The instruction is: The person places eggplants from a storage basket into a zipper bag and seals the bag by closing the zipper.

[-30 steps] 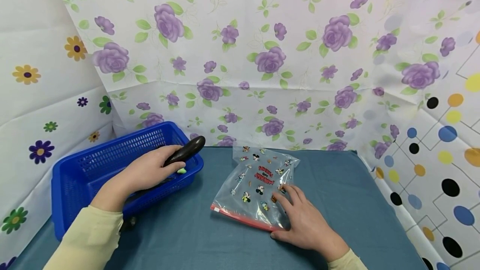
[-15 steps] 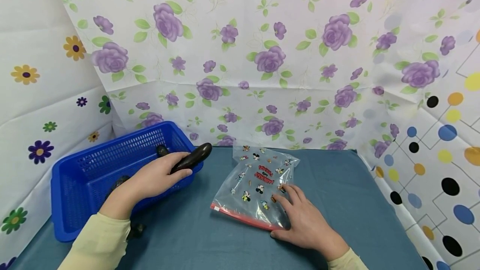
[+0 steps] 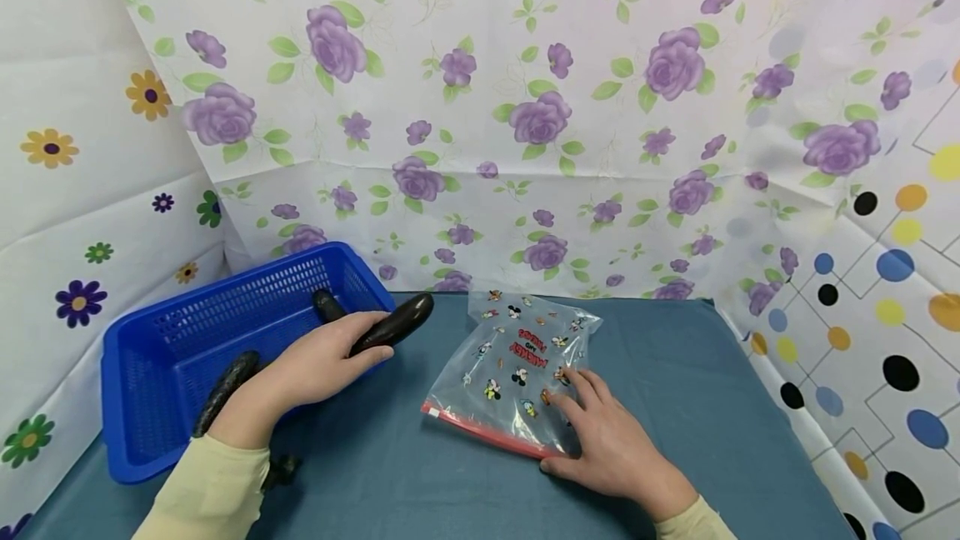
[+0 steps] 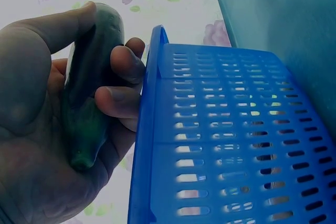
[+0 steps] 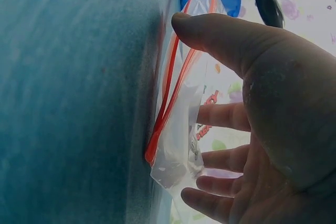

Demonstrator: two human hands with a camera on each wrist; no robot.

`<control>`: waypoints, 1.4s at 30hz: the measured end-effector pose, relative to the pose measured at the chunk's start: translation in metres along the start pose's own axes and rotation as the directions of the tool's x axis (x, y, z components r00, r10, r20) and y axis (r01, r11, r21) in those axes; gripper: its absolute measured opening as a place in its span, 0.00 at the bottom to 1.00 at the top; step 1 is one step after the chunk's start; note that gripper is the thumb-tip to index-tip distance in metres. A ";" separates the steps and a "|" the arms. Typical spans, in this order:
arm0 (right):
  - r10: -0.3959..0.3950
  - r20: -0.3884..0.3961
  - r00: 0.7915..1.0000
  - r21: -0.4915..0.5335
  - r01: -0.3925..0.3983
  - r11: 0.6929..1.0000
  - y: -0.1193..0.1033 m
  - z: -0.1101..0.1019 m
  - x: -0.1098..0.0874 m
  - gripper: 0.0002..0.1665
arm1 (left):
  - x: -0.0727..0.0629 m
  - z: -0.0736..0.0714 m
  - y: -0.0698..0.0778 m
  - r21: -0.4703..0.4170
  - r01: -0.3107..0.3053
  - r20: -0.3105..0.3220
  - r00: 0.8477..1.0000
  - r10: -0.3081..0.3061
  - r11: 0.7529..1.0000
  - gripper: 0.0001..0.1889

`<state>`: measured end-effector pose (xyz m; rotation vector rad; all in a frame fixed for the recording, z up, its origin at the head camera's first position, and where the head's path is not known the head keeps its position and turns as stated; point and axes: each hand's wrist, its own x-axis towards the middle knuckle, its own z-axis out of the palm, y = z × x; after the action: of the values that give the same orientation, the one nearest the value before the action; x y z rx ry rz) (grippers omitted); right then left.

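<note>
My left hand grips a dark, glossy eggplant over the right end of the blue basket. In the left wrist view, the thumb and curled fingers wrap the eggplant, its green cap toward the palm, beside the basket's slotted wall. A clear zip bag with cartoon prints and a red zip edge lies flat on the table. Over its near right corner rests my right hand, fingers loosely spread. The right wrist view shows the two red zip strips slightly parted near the thumb.
Inside the basket lie a dark, bumpy long vegetable and another dark one, partly hidden by the left hand. A small dark object sits on the blue tablecloth beside the left sleeve. Patterned cloth walls enclose the table.
My left hand has carried the eggplant rightward and slightly nearer, past the basket's right rim, uncovering the dark vegetables inside. My right hand has stayed on the bag.
</note>
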<state>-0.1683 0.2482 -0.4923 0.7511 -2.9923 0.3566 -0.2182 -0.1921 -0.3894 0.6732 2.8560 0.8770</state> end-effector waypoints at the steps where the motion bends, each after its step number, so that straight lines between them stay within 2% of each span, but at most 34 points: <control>1: 0.000 0.000 1.000 0.000 0.000 1.000 0.000 0.000 0.000 0.50 | 0.000 0.001 0.001 0.000 -0.001 -0.001 1.000 0.001 1.000 0.31; 14: -0.006 -0.005 1.000 -0.004 0.005 1.000 0.000 0.000 0.001 0.49 | 0.001 0.008 0.008 -0.045 -0.012 0.022 1.000 0.013 0.999 0.31; 26: -0.024 -0.026 0.999 0.002 0.024 1.000 -0.001 -0.001 0.000 0.41 | 0.002 0.018 0.015 -0.106 -0.029 0.035 0.999 0.033 0.994 0.30; 42: -0.044 -0.054 0.998 -0.018 0.043 0.999 0.000 0.001 0.001 0.30 | 0.003 0.029 0.015 -0.148 -0.044 0.038 0.998 0.050 0.988 0.31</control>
<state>-0.1690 0.2479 -0.4936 0.7905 -2.9196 0.3440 -0.2094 -0.1642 -0.4052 0.7354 2.7164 1.0549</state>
